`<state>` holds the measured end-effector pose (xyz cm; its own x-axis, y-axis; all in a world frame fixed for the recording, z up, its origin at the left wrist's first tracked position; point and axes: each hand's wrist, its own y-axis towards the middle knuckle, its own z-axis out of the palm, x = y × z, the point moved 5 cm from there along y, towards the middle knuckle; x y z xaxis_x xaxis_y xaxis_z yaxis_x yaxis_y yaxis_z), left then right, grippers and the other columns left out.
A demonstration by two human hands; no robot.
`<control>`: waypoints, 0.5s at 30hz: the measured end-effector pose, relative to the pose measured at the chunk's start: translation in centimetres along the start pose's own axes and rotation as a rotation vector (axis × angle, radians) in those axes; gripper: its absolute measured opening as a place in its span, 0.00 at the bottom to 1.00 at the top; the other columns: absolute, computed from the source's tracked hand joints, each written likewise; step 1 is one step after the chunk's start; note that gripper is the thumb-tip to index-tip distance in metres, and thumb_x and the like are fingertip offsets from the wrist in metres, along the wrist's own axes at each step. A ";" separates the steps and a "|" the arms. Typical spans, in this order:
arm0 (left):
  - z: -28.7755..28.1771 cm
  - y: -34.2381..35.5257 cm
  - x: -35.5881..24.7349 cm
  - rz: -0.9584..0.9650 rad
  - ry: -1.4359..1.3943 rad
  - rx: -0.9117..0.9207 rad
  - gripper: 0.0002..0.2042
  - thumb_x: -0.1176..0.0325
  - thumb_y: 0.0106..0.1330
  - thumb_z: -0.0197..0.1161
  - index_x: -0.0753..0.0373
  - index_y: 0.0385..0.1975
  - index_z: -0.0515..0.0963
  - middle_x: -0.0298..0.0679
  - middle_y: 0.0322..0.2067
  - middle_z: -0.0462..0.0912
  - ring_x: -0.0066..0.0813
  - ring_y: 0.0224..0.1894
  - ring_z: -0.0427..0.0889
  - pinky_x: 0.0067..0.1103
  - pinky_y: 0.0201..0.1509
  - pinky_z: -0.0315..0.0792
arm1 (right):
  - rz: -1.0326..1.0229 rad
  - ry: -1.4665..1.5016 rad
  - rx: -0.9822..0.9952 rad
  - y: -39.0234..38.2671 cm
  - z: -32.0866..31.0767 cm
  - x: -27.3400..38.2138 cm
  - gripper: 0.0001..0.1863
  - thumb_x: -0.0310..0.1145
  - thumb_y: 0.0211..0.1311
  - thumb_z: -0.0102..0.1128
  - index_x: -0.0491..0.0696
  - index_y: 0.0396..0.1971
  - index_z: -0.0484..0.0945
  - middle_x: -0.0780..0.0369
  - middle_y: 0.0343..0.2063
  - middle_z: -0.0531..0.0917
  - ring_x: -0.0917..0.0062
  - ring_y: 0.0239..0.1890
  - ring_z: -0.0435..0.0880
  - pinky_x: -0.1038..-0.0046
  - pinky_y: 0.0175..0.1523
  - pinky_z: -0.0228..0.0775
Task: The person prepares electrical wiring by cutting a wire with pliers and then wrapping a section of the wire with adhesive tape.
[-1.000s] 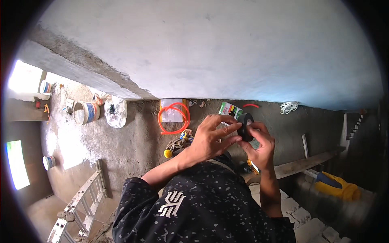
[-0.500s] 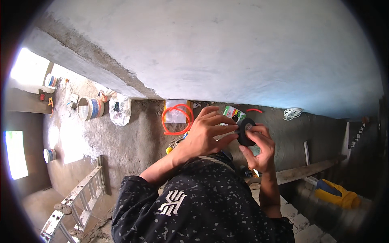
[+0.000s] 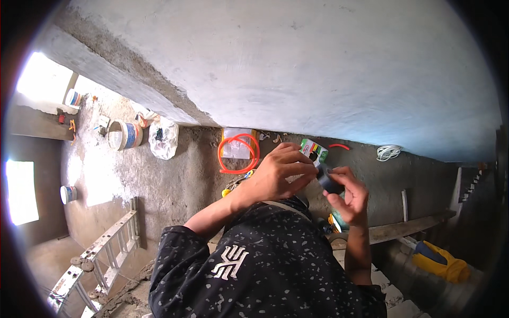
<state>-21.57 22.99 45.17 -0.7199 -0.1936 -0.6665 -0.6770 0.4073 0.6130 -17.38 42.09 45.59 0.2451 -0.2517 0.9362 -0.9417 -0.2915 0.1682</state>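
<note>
A roll of black electrical tape [image 3: 329, 181] is held up in front of my body. My right hand [image 3: 351, 197] grips it between thumb and fingers from the right side. My left hand [image 3: 280, 173] meets the roll's left edge with its fingertips pinched together there. Whether a loose end of tape lies between those fingertips is too small to make out. Behind the hands, on the floor by the wall, lies a green and white box [image 3: 315, 150], partly covered by my left hand.
An orange hose coil [image 3: 239, 170] rests over a clear packet against the wall [image 3: 297, 69]. White cable [image 3: 388, 152] lies farther right. Buckets [image 3: 126, 135] and a plastic bag [image 3: 163, 139] stand at left. An aluminium ladder [image 3: 101, 244] is lower left; a yellow cloth [image 3: 442, 262] lies lower right.
The tape roll has turned from showing its flat face to showing more of its outer edge. Both hands remain on it, and the whole view has shifted slightly.
</note>
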 end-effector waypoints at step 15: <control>-1.9 3.1 -3.3 0.332 -0.146 0.374 0.11 0.66 0.57 0.65 0.54 0.40 0.82 0.30 0.35 0.77 0.30 0.40 0.77 0.27 0.42 0.71 | 0.243 0.505 0.129 -0.2 0.7 0.6 0.21 0.42 0.60 0.57 0.37 0.38 0.77 0.66 0.22 0.75 0.86 0.23 0.69 0.81 0.29 0.60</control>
<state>-21.57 23.23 50.03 -0.8399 0.1157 -0.5303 -0.2958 0.7216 0.6259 -16.95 41.39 45.89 -0.1449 0.1375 0.9798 -0.9135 -0.3990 -0.0791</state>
